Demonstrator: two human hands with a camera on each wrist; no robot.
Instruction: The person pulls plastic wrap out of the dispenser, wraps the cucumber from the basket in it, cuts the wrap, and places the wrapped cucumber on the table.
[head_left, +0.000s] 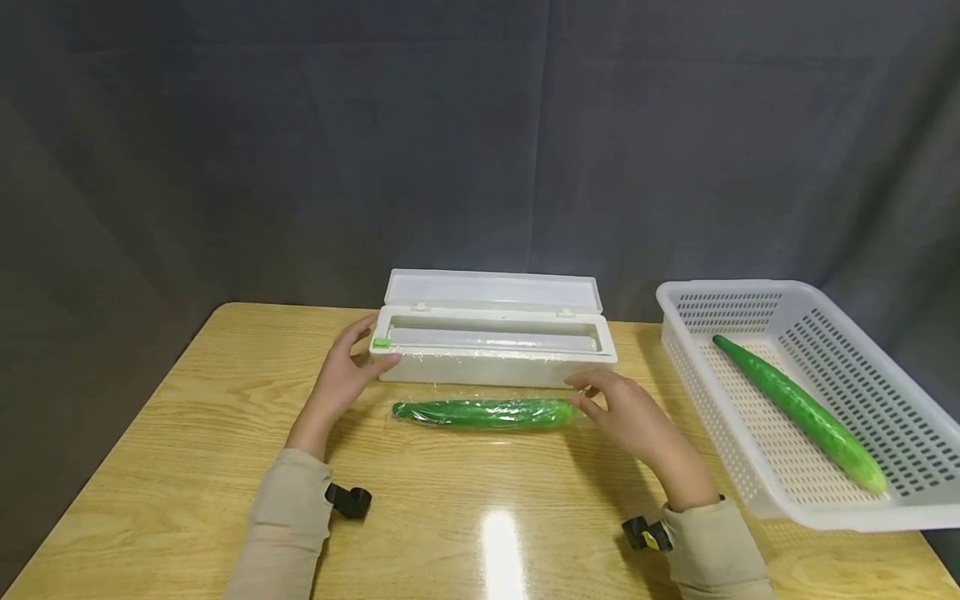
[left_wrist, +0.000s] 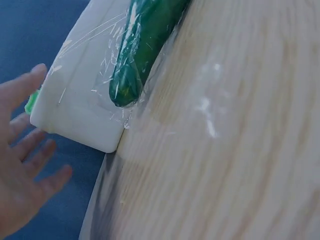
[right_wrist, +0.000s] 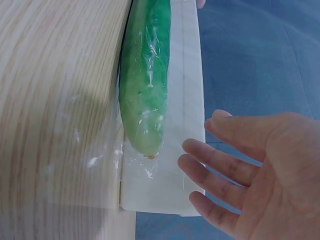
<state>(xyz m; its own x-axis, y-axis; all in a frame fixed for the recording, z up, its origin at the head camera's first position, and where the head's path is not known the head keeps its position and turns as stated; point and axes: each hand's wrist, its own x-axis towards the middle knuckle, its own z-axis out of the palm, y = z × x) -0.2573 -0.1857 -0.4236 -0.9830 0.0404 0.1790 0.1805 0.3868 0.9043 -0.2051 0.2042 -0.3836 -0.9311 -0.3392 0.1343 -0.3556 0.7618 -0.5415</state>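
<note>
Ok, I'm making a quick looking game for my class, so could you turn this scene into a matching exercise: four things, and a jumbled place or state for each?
Things:
1. Box
2. Film-covered cucumber
3. Basket
4. Bare cucumber

Places and states:
A. Lying inside the basket
B. White and full of holes
C. Its lid is open
D. Just in front of the box

Right pairs: 1-C, 2-D, 3-B, 4-A
</note>
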